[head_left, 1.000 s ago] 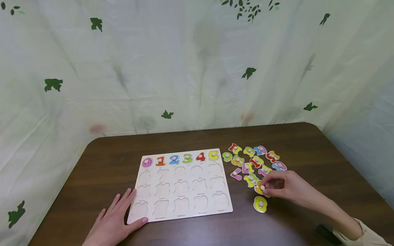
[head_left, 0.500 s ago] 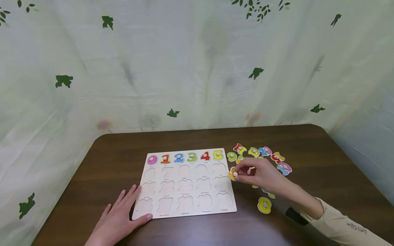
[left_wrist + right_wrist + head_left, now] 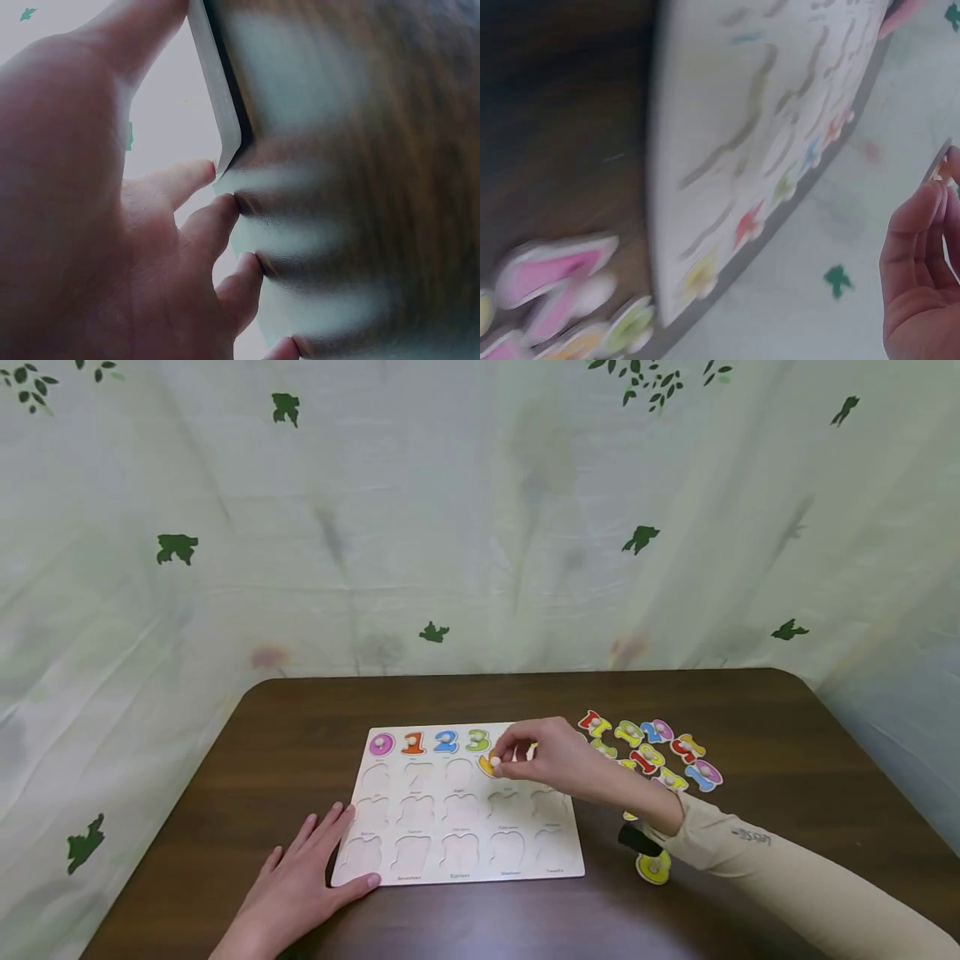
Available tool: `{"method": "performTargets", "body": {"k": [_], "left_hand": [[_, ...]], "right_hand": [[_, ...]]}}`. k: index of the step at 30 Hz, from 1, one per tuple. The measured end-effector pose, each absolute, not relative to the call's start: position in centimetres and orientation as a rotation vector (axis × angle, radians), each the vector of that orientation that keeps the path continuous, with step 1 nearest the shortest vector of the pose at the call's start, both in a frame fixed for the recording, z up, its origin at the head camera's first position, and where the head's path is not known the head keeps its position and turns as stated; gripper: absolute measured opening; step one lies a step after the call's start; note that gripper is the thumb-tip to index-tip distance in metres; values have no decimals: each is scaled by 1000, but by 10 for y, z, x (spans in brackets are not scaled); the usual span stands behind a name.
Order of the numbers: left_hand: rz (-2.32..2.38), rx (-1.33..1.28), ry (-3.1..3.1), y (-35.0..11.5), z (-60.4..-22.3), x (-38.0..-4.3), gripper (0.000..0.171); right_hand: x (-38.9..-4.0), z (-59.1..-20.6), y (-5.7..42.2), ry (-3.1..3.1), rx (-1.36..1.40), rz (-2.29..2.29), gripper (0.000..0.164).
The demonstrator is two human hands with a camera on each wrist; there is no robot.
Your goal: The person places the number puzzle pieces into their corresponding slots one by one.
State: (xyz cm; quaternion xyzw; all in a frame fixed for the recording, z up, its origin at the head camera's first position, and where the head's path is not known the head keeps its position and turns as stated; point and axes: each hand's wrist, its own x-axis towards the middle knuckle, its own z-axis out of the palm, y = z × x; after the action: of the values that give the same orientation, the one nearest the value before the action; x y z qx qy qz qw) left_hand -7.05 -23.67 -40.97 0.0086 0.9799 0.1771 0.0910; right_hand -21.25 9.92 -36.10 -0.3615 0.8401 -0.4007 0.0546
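Observation:
A white number puzzle board [image 3: 573,860] lies on the table, with 0 to 3 seated along its top row. In the right wrist view the red 4 [image 3: 748,223] and yellow 5 [image 3: 697,279] also sit in that row; the right hand mostly covers them in the head view. My right hand [image 3: 551,760] pinches the knob of an orange-yellow number piece [image 3: 486,766] above the board, near the row's right part. Which number it is cannot be made out. My left hand [image 3: 296,881] rests with spread fingers at the board's lower left corner, its thumb at the bottom edge.
Loose knobbed number pieces [image 3: 703,775] lie in a cluster right of the board, partly behind the right forearm. A yellow piece [image 3: 654,870] lies closer to the front, partly covered by a black wrist device [image 3: 637,841]. A leaf-patterned curtain [image 3: 480,527] hangs behind the table.
My right hand has lifted the orange-yellow piece from the cluster and carried it left over the board. The left hand stays at the board's corner. The head view has shifted slightly.

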Motion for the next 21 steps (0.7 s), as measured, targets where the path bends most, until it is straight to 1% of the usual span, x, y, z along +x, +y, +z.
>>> {"method": "performTargets", "body": {"k": [7,14,18,21], "left_hand": [[548,9,2911,-237,-408,-70,108],[547,2,2898,-237,-405,-70,107],[539,10,2890,-236,-403,-70,106],[534,3,2886,-236,-402,-69,106]], "right_hand": [[-226,-366,47,2472,-1034,-1203,9],[-235,-373,6,2380,-1010,-1200,7],[-240,-379,-15,2383,-1014,-1117,5],[-242,-382,-29,2424,-1033,-1031,7]]}}
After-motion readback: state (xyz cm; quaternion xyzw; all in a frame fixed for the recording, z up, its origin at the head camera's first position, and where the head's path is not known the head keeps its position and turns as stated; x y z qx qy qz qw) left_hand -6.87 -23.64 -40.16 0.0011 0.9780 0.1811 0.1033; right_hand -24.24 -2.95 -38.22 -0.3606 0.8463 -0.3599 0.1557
